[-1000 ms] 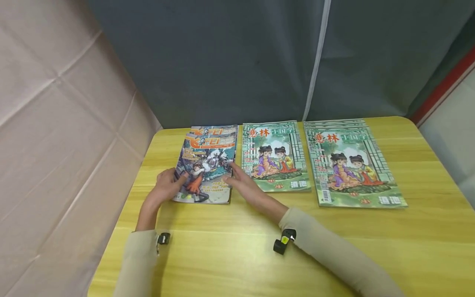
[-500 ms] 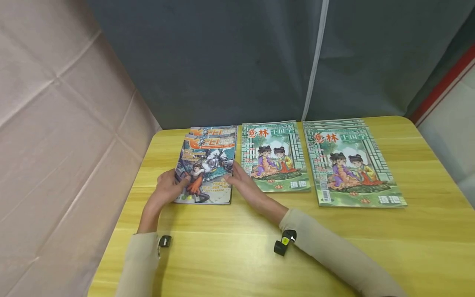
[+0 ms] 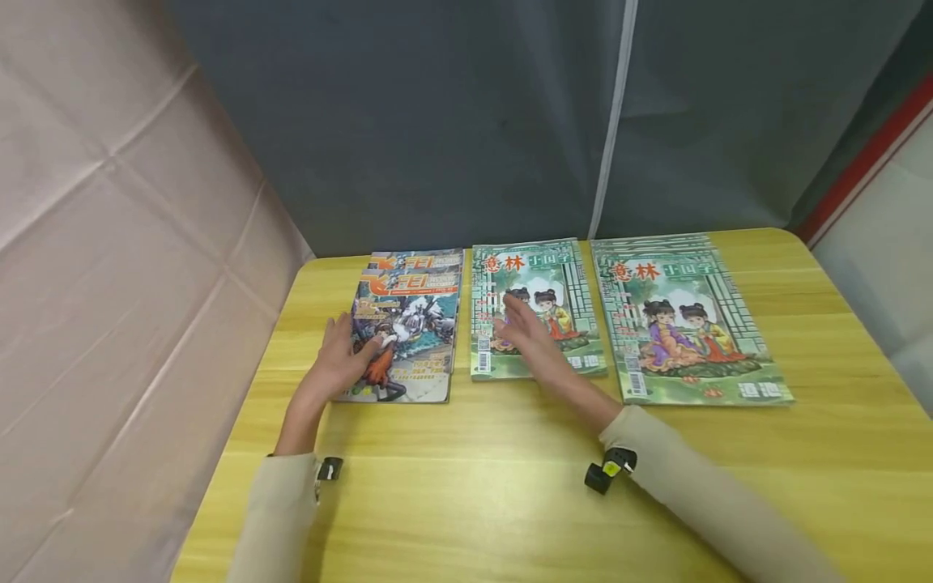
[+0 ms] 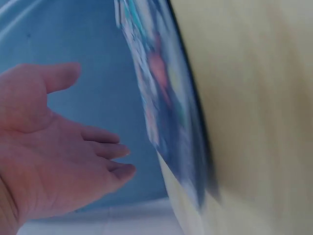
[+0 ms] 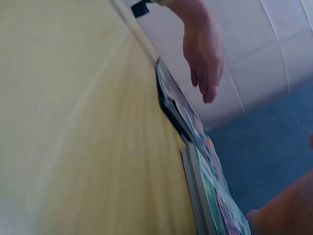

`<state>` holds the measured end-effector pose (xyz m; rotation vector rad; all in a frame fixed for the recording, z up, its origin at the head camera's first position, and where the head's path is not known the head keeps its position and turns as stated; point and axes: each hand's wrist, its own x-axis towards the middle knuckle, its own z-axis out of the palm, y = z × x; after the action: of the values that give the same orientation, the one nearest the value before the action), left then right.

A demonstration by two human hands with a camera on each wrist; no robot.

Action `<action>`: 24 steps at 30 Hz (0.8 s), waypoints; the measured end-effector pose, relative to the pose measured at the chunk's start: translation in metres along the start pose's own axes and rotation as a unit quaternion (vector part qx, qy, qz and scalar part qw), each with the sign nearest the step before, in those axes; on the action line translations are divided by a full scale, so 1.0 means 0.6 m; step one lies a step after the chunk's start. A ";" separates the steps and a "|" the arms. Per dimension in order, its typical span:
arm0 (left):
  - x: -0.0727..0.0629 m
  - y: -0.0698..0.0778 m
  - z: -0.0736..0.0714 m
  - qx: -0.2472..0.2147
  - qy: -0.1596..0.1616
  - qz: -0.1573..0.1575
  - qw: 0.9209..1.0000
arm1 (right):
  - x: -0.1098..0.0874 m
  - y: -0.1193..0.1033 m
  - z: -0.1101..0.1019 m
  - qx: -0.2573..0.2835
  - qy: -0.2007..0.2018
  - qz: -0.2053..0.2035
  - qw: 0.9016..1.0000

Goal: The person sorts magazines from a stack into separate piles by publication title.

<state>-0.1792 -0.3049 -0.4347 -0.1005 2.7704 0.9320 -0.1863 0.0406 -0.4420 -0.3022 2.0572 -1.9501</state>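
Note:
In the head view, dark comic-style magazines (image 3: 404, 332) with an orange title lie overlapped at the left of the table. My left hand (image 3: 338, 360) is at their left edge. In the left wrist view its thumb and fingers are extended, with a gap between them and the blurred magazines (image 4: 168, 98). My right hand (image 3: 535, 344) is over the middle green magazines (image 3: 535, 259), covering part of the cover picture, its fingers loosely extended and holding nothing. The right wrist view shows only part of that hand (image 5: 288, 208) beside the magazine stack.
A fanned stack of the same green magazines (image 3: 696, 324) lies to the right. The yellow wood-grain table (image 3: 452, 486) ends at a dark grey curtain (image 3: 437, 121) behind and a pale cloth wall (image 3: 131, 324) on the left.
My right hand has left the dark magazines' right edge and moved right over the middle green magazines. My left hand has let go and stays near the dark magazines' left edge.

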 end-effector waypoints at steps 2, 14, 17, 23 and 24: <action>0.000 0.017 0.005 -0.018 0.000 0.017 1.000 | -0.001 0.001 -0.026 -0.011 0.020 -0.006 1.000; 0.008 0.136 0.091 -0.106 -0.041 0.125 0.986 | -0.022 0.004 -0.154 -0.103 0.119 0.046 0.986; 0.012 0.165 0.118 -0.122 -0.047 0.140 0.982 | -0.026 0.008 -0.162 -0.093 0.114 0.054 0.988; 0.019 0.209 0.171 -0.177 -0.061 0.099 0.977 | -0.034 0.015 -0.160 -0.102 0.101 0.064 0.988; 0.021 0.213 0.179 -0.188 -0.062 0.085 0.977 | -0.035 0.015 -0.159 -0.110 0.102 0.068 0.986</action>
<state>-0.1888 -0.1381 -0.4451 0.1331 2.4871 1.4455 -0.1996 0.1376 -0.4457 -0.0042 2.3614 -1.7379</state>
